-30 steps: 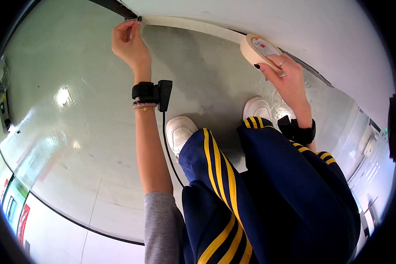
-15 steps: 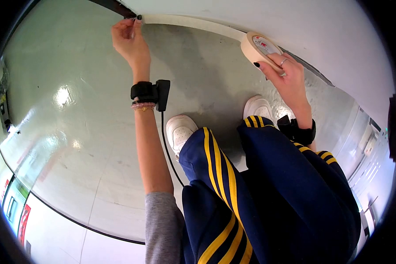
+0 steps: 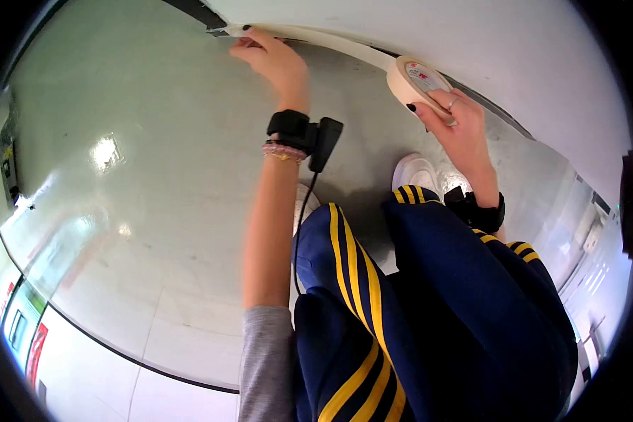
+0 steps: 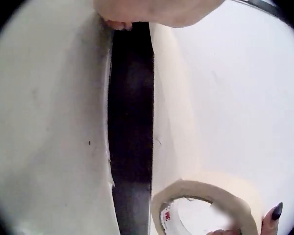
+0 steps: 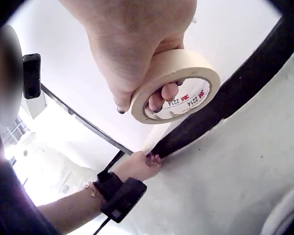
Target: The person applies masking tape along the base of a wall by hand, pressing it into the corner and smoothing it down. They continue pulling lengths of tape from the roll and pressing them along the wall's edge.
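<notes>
A roll of cream masking tape is gripped by my right hand, fingers through its core and thumb outside. From the roll, a pale tape strip stretches left along the foot of the white wall. My left hand is at the strip's far-left part, thumb touching it and the other fingers bent beneath, blurred in the head view. The right wrist view shows the roll close up and the left hand low at the wall's base. In the left wrist view, the strip runs beside a dark band.
Grey glossy floor spreads below the white wall. A white shoe and knees in navy striped trousers are below the hands. A black cable hangs from the left wrist camera.
My left hand has moved right, away from the dark corner, and its thumb now lies along the strip. The right hand and roll have barely moved.
</notes>
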Tool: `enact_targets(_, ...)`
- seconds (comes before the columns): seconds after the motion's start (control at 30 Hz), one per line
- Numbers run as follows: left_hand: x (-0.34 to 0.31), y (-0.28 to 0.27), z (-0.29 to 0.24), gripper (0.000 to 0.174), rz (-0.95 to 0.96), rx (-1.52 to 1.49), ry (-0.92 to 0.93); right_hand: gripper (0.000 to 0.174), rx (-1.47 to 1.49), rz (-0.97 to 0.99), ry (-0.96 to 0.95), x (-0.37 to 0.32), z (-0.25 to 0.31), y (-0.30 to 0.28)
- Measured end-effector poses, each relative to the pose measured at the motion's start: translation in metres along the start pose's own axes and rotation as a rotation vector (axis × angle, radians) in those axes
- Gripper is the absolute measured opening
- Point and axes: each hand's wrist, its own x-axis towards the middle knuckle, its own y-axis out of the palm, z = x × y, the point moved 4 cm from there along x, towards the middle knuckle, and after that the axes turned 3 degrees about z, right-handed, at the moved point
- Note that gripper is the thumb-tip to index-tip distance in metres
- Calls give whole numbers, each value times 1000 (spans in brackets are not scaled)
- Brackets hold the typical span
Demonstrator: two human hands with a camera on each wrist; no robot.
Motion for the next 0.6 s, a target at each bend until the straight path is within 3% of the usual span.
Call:
enact_targets(0.27,-37,28,2,33,10,85,-163,29,-15,8,-16,-2,0,0)
enact_targets(0.5,-43,33,-4,33,100,148,-92,30,-2,-20,-39,-5,0,-3)
enact_targets(0.6,-38,34,-8,37,54,179,-164,29,-49,-15,-81,-6,6,-7)
